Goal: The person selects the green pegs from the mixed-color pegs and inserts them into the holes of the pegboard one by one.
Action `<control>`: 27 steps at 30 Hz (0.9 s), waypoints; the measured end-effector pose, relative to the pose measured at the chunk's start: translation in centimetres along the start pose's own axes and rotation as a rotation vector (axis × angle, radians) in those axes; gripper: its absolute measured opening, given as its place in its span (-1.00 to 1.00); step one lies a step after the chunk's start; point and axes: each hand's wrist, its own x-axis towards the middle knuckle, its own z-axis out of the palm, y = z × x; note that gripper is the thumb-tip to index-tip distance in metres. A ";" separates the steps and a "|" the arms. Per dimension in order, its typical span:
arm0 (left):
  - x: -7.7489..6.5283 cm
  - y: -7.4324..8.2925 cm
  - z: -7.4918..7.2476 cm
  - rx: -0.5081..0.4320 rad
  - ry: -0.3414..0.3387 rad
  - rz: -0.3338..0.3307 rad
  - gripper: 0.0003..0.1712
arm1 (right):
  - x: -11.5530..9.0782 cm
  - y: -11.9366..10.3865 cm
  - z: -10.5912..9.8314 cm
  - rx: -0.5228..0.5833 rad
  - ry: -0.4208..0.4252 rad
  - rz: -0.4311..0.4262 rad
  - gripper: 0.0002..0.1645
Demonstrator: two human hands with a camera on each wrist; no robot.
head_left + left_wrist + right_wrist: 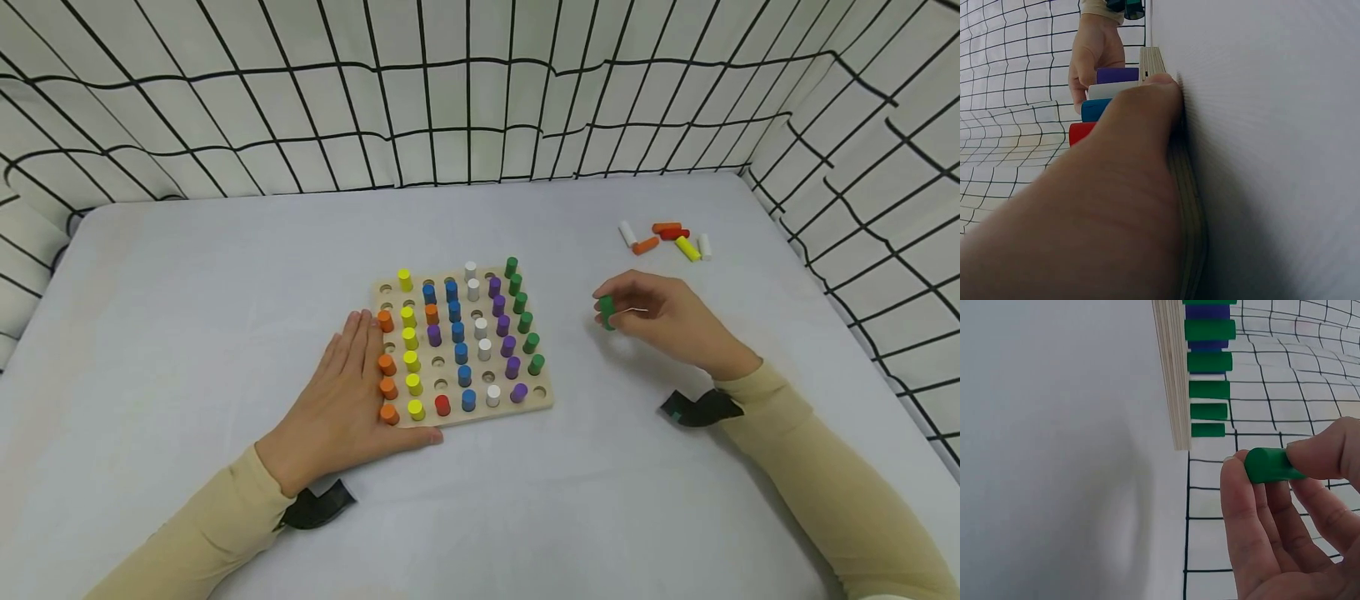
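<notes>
A square wooden pegboard (543,402) lies on the white table, with columns of orange, yellow, blue, white, purple and green pegs and a few bare holes. My left hand (337,408) rests flat against the board's left side, its thumb along the near edge; the left wrist view shows that thumb (1147,106) touching the edge. To the right of the board, my right hand (667,321) pinches a green peg (607,312) between thumb and fingers, above the table. In the right wrist view this green peg (1266,465) is apart from the board (1172,381). The green column's nearest hole is bare.
Beyond my right hand, several loose pegs lie on the table: white (627,233), orange (646,246), red (675,235) and yellow (687,248). A black wire grid (468,129) borders the table's back and sides. Dark straps (701,409) hang at both wrists.
</notes>
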 end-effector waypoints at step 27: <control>-0.1 0.0 0.0 -0.003 0.006 0.002 0.74 | -0.9 -1.6 3.2 0.141 -0.125 -0.137 -0.64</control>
